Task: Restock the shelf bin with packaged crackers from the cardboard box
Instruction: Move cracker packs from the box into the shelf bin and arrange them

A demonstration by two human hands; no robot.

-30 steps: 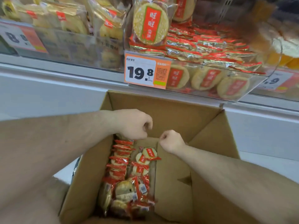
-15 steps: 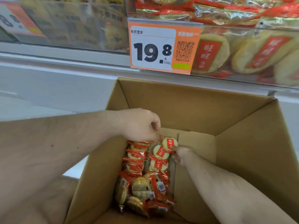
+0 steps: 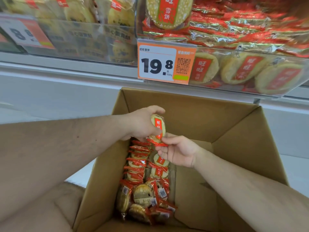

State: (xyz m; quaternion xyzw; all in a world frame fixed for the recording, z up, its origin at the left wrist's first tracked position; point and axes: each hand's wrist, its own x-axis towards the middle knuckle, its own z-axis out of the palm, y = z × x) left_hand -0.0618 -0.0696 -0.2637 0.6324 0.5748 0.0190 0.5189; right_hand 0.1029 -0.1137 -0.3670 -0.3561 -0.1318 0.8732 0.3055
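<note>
Head view, looking down into the cardboard box (image 3: 247, 148) with the shelf bin (image 3: 250, 87) just above its far wall.

Left hand (image 3: 142, 124): curled around a round cracker pack (image 3: 158, 126), thumb over the top edge, fingers under. Pack held upright, label facing the camera, above the stock and below the box rim. More packs may be stacked behind it in the palm; cannot tell.

Right hand (image 3: 177, 152): palm up, fingers loosely cupped, fingertips pinching the red crimped tail of the wrapper at the pack's lower edge. Looks like a steadying hold, or a hand-off between hands; judgement only.

Remaining crackers (image 3: 143, 174) lie in two rows along the box's left side, mostly on edge, a few flat near the bottom with barcodes showing. The right half of the box floor is bare cardboard. Standing on edge probably lets several be gathered in one grab.

Box sits directly below the bin, likely so each lift is short and straight up.

Materials: wrappers are clear crinkly film with red sealed ends, glossy, likely slippery. Crackers are pale yellow discs, rough-surfaced, probably brittle, so a light grip is called for. Box is plain brown corrugated board, flaps open. Bin front is clear rigid plastic with an orange price tag (image 3: 166, 62) clipped on; packs are piled behind it, not yet to the top.
</note>
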